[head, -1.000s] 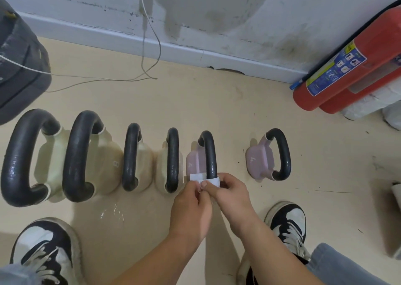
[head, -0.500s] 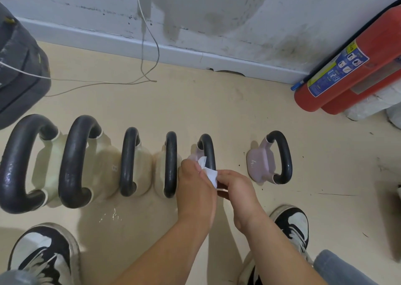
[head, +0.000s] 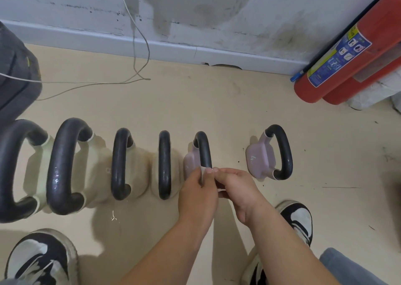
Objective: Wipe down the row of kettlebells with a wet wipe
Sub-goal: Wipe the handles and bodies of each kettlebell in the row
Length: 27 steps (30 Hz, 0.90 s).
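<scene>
Several kettlebells with black handles stand in a row on the beige floor. Cream ones are at the left (head: 65, 167), and a lilac one (head: 200, 150) is right in front of my hands. Another lilac kettlebell (head: 269, 154) stands apart to the right. My left hand (head: 197, 193) and my right hand (head: 236, 187) meet over the near end of the first lilac kettlebell's handle. Between their fingertips they pinch a small white wet wipe (head: 202, 172), mostly hidden by the fingers.
A red fire extinguisher (head: 347, 58) leans at the right by the wall. A dark bag (head: 15, 76) sits at the left, and thin white cables (head: 138, 52) trail over the floor behind the row. My shoes (head: 39, 260) stand near the bottom edge.
Both hands stayed at the near end of the lilac kettlebell's handle. The wipe, spread and more visible half a second ago, is now bunched between the fingertips.
</scene>
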Each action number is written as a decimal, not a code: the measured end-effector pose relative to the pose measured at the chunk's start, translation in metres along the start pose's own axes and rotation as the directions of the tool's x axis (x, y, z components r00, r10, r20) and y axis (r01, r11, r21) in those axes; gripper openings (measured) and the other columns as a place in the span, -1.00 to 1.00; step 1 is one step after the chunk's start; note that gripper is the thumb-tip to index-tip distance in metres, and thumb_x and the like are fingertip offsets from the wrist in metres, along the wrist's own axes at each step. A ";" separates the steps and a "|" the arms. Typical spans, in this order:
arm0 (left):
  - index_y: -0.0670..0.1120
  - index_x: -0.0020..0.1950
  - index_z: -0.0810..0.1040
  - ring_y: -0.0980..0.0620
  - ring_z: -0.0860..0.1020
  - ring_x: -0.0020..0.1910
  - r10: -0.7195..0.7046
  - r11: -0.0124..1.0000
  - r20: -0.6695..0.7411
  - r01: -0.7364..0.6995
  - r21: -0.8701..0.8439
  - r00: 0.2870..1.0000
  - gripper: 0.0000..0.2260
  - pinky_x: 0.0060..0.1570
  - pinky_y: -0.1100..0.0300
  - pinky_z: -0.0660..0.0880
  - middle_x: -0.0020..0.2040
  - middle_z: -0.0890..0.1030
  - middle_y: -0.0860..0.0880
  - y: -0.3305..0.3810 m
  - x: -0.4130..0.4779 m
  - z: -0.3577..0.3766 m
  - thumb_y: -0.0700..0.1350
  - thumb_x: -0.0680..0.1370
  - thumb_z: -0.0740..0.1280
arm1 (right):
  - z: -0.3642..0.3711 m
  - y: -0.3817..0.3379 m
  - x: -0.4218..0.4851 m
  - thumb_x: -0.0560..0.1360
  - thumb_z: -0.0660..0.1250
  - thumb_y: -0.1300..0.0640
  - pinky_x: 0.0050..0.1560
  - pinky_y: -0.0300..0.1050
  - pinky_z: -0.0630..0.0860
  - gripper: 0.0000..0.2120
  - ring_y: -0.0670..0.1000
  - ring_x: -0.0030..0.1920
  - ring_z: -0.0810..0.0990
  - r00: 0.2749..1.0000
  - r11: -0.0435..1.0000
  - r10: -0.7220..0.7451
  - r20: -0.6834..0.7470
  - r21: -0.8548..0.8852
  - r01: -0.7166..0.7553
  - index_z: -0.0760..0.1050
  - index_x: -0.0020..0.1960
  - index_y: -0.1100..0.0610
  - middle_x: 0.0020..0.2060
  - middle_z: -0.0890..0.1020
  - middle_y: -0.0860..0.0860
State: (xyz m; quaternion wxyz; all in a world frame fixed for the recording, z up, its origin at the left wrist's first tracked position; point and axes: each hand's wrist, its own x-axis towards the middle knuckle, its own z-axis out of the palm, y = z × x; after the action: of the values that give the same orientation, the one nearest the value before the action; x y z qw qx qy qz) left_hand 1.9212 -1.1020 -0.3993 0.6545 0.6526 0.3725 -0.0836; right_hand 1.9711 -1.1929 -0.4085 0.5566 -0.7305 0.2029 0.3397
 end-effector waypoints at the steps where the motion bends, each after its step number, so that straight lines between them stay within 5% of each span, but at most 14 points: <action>1: 0.06 -0.10 0.63 0.14 0.62 -0.15 -0.008 1.000 -0.011 0.008 -0.014 1.000 -0.75 -0.19 0.24 0.44 -0.20 0.68 0.11 0.002 0.003 -0.001 0.02 0.67 0.21 | 0.001 -0.001 0.001 0.51 0.40 0.06 0.24 0.16 0.59 -0.75 0.19 0.11 0.73 1.000 1.000 0.001 -0.002 -0.002 -0.001 0.75 0.03 0.20 -0.01 0.77 0.16; 3: -0.03 -0.16 0.63 0.08 0.59 -0.22 -0.064 0.993 -0.017 0.062 -0.096 0.998 -0.74 -0.21 0.23 0.44 -0.26 0.66 0.07 0.010 0.008 -0.003 -0.05 0.66 0.25 | 0.003 -0.004 0.003 0.52 0.37 0.15 0.12 0.07 0.58 -0.78 0.13 0.01 0.72 1.000 1.000 0.003 -0.018 0.025 -0.002 0.74 0.04 0.19 -0.02 0.78 0.13; 7: -0.18 0.05 0.61 -0.06 0.53 -0.20 -0.148 0.963 0.056 0.156 -0.221 0.987 -0.81 -0.20 0.19 0.42 -0.12 0.66 -0.05 0.023 0.016 0.002 -0.10 0.66 0.26 | -0.001 -0.019 0.006 0.52 0.35 0.28 -0.04 -0.10 0.52 -0.85 0.02 -0.15 0.61 0.998 0.999 -0.028 -0.055 0.043 0.031 0.70 -0.09 0.20 -0.19 0.73 0.06; 10: -0.09 0.38 0.52 0.11 0.61 0.04 -0.116 0.958 0.093 0.136 -0.251 0.989 -0.71 -0.15 0.32 0.44 0.05 0.56 0.42 0.035 0.025 0.014 -0.16 0.66 0.23 | -0.015 -0.034 0.010 0.50 0.34 0.31 -0.08 -0.16 0.48 -0.82 0.00 -0.17 0.59 0.995 0.997 -0.063 -0.082 -0.037 0.061 0.68 -0.18 0.15 -0.26 0.68 0.00; 12: -0.17 0.29 0.55 0.24 0.59 -0.08 -0.105 0.956 0.107 0.130 -0.264 0.989 -0.76 -0.26 0.39 0.45 0.15 0.46 0.55 0.040 0.031 0.024 -0.20 0.65 0.24 | -0.026 -0.042 0.014 0.52 0.35 0.29 -0.05 -0.15 0.48 -0.84 -0.01 -0.14 0.63 0.992 0.994 -0.086 -0.093 -0.068 0.080 0.69 -0.16 0.17 -0.24 0.70 0.00; 14: -0.15 0.13 0.62 0.21 0.54 -0.25 -0.133 0.962 0.087 0.150 -0.228 0.987 -0.82 -0.43 0.45 0.42 0.35 0.55 0.24 0.046 0.033 0.036 -0.20 0.65 0.24 | -0.034 -0.047 0.017 0.53 0.38 0.27 -0.05 -0.15 0.51 -0.87 0.00 -0.11 0.66 0.989 0.994 -0.097 -0.115 -0.060 0.090 0.71 -0.11 0.21 -0.20 0.74 0.03; 16: -0.10 0.18 0.64 0.20 0.54 -0.24 -0.143 0.967 0.080 0.157 -0.202 0.986 -0.80 -0.42 0.43 0.43 0.32 0.61 0.02 0.054 0.032 0.048 -0.17 0.66 0.23 | -0.042 -0.049 0.020 0.52 0.41 0.29 -0.09 -0.15 0.52 -0.89 -0.01 -0.16 0.66 0.979 0.994 -0.107 -0.172 -0.029 0.104 0.71 -0.10 0.24 -0.24 0.74 0.02; 19: -0.16 -0.04 0.64 0.06 0.54 -0.22 -0.136 0.973 0.099 0.152 -0.176 0.986 -0.81 -0.33 0.31 0.40 0.09 0.68 -0.04 0.062 0.030 0.064 -0.16 0.66 0.25 | -0.057 -0.050 0.021 0.51 0.40 0.34 -0.18 -0.21 0.51 -0.91 -0.04 -0.23 0.62 0.961 0.991 -0.134 -0.240 -0.020 0.133 0.67 -0.12 0.33 -0.31 0.69 0.00; 22: -0.21 -0.13 0.55 0.04 0.43 -0.36 -0.138 0.972 0.092 0.153 -0.179 0.986 -0.84 -0.38 0.28 0.38 0.24 0.65 -0.16 0.059 0.032 0.081 -0.20 0.62 0.27 | -0.071 -0.048 0.022 0.54 0.33 0.34 -0.35 -0.28 0.41 -0.85 -0.03 -0.38 0.45 0.951 0.987 -0.157 -0.267 -0.081 0.140 0.58 -0.08 0.45 -0.36 0.54 0.09; 27: -0.27 0.32 0.50 0.21 0.55 -0.43 -0.136 0.964 0.085 0.151 -0.219 0.987 -0.70 -0.46 0.43 0.45 0.17 0.68 -0.13 0.046 0.031 0.101 -0.20 0.62 0.29 | -0.086 -0.047 0.017 0.54 0.31 0.37 -0.50 -0.33 0.41 -0.85 -0.08 -0.48 0.43 0.946 0.984 -0.158 -0.284 -0.129 0.126 0.55 -0.18 0.41 -0.41 0.51 0.06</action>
State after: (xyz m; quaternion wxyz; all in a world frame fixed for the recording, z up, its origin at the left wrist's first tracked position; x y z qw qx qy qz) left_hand 2.0085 -1.1766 -0.3939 0.7289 0.5424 0.4028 -0.1107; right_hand 2.0377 -1.2597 -0.3759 0.5026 -0.8147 0.2112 0.1974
